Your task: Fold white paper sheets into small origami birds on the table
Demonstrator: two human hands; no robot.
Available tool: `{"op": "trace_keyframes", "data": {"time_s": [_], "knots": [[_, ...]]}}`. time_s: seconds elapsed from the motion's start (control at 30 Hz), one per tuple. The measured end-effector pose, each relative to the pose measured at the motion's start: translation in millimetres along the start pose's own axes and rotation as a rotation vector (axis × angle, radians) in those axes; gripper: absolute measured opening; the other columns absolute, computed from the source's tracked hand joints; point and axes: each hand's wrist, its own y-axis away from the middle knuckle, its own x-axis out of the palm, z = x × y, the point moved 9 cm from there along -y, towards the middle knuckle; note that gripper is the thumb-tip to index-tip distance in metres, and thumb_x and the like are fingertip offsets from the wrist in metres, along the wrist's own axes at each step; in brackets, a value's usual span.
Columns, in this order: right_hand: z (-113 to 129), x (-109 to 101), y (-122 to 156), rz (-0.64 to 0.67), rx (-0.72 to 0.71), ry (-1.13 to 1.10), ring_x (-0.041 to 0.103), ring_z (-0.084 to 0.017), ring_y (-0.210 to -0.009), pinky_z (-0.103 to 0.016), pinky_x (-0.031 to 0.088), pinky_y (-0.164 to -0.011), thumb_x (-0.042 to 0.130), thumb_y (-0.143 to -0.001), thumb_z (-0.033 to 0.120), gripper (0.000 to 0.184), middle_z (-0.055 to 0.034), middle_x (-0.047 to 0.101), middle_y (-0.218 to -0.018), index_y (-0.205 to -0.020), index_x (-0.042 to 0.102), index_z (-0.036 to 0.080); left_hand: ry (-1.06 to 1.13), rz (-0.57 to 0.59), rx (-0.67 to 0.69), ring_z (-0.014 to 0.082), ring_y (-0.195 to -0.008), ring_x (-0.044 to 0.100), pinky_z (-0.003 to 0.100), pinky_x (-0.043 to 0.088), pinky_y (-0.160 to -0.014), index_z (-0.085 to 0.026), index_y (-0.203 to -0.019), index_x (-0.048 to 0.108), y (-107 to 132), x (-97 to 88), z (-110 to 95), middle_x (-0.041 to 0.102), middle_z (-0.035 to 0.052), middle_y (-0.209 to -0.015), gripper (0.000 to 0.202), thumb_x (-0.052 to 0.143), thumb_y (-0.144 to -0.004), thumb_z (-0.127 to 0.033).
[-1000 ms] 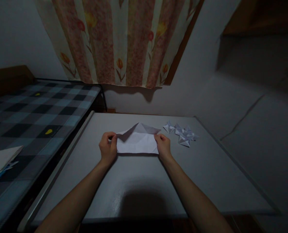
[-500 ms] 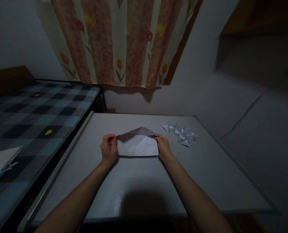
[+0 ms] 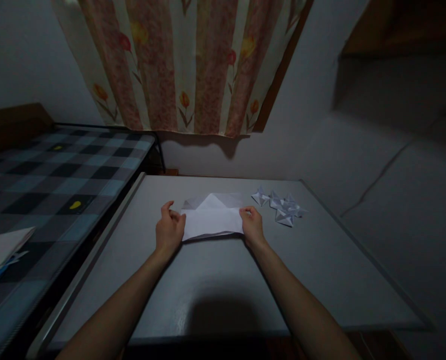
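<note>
A white sheet of folded paper (image 3: 212,223) spans the space between my two hands, low over the table. Its upper part shows a pale pointed flap with greyish, thin-looking layers at either side. My left hand (image 3: 169,229) is at the paper's left edge, thumb against it, index finger lifted and the other fingers curled in. At the opposite edge, my right hand (image 3: 252,225) pinches the paper between thumb and bent fingers. Several small folded-paper shapes (image 3: 285,208) with pointed tips lie in a cluster beyond my right hand.
The white table (image 3: 211,280) has a raised rim along its left side. To the left stands a bed with a checked cover (image 3: 106,160), a stack of papers (image 3: 5,247) on it. A striped tulip curtain (image 3: 185,65) hangs ahead; a wooden cabinet (image 3: 406,30) juts out upper right.
The paper's dark upper flap has shifted, and a lighter point with greyish side layers now shows. My left index finger has lifted off the edge. The folded shapes have stayed put.
</note>
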Motion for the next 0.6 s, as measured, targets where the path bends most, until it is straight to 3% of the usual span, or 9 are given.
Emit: {"op": "trace_keyframes", "data": {"time_s": [0.03,0.1,0.17,0.23,0.3,0.37,0.43,0.53,0.6], "knots": [[-2,-4,-2,-0.02,0.008,0.02,0.048,-0.013,-0.042,-0.022,0.032,-0.039,0.064,-0.061,0.047,0.031,0.0057,0.053,-0.05,-0.071,0.049,0.022,-0.085,-0.003,0.151,0.0236,-0.088,0.063,0.039,0.049,-0.077,-0.018,-0.126,0.045,0,-4.4,-14,0.065,0.0098,-0.098,0.051,0.06,-0.079,-0.033],[-4,-11,-6,-0.048,0.023,0.045,0.049,-0.013,-0.042,-0.022,0.032,-0.038,0.065,-0.059,0.046,0.03,0.0053,0.054,-0.05,-0.069,0.049,0.022,-0.175,0.113,0.451,0.0294,-0.116,0.052,0.046,0.041,-0.096,-0.02,-0.128,0.047,7,-1.0,-41,0.055,0.0155,-0.126,0.056,0.063,-0.078,-0.039],[-4,-16,-8,-0.056,0.028,0.054,0.048,-0.013,-0.041,-0.022,0.032,-0.038,0.066,-0.058,0.045,0.03,0.0051,0.054,-0.049,-0.068,0.049,0.022,-0.209,0.35,0.681,0.0321,-0.126,0.044,0.05,0.033,-0.104,-0.021,-0.129,0.05,21,13.2,-57,0.052,0.015,-0.134,0.064,0.066,-0.074,-0.049],[-3,-19,-9,-0.053,0.029,0.056,0.048,-0.013,-0.041,-0.022,0.031,-0.038,0.066,-0.058,0.044,0.03,0.0051,0.054,-0.049,-0.068,0.05,0.021,-0.232,0.518,0.773,0.0322,-0.127,0.044,0.052,0.029,-0.107,-0.021,-0.129,0.051,32,23.9,-60,0.055,0.0139,-0.132,0.066,0.067,-0.073,-0.051],[-2,-17,-7,-0.038,0.035,0.061,0.047,-0.013,-0.04,-0.021,0.03,-0.037,0.067,-0.058,0.045,0.03,0.0056,0.053,-0.047,-0.068,0.051,0.021,-0.226,0.551,0.769,0.0287,-0.123,0.05,0.051,0.029,-0.107,-0.021,-0.123,0.056,32,28.0,-56,0.062,0.0116,-0.124,0.048,0.062,-0.08,-0.042],[2,-11,-4,0.008,0.036,0.057,0.045,-0.012,-0.039,-0.021,0.028,-0.037,0.069,-0.058,0.046,0.032,0.0064,0.051,-0.045,-0.068,0.052,0.02,-0.187,0.503,0.73,0.0241,-0.113,0.058,0.049,0.032,-0.106,-0.021,-0.109,0.063,28,28.1,-51,0.069,0.0082,-0.11,0.026,0.053,-0.086,-0.029],[9,-3,0,0.066,-0.001,0.022,0.044,-0.01,-0.041,-0.02,0.029,-0.039,0.068,-0.06,0.051,0.036,0.0063,0.051,-0.048,-0.067,0.053,0.019,-0.132,0.436,0.663,0.0209,-0.099,0.064,0.046,0.037,-0.102,-0.02,-0.094,0.066,23,26.4,-46,0.072,0.006,-0.094,0.022,0.045,-0.088,-0.023],[18,6,6,0.125,-0.029,-0.049,0.047,-0.011,-0.045,-0.021,0.033,-0.043,0.059,-0.068,0.065,0.047,0.0042,0.054,-0.052,-0.07,0.056,0.018,-0.058,0.306,0.431,0.0165,-0.068,0.062,0.034,0.05,-0.078,-0.018,-0.078,0.063,11,18.4,-32,0.067,0.0033,-0.071,0.026,0.042,-0.089,-0.029],[19,7,7,0.153,-0.001,-0.073,0.05,-0.012,-0.047,-0.022,0.036,-0.044,0.051,-0.071,0.071,0.055,0.0022,0.057,-0.055,-0.075,0.058,0.017,-0.006,0.158,0.204,0.0136,-0.055,0.053,0.026,0.047,-0.06,-0.017,-0.07,0.058,1,3.8,-17,0.059,0.0005,-0.059,0.032,0.041,-0.089,-0.037]]}}
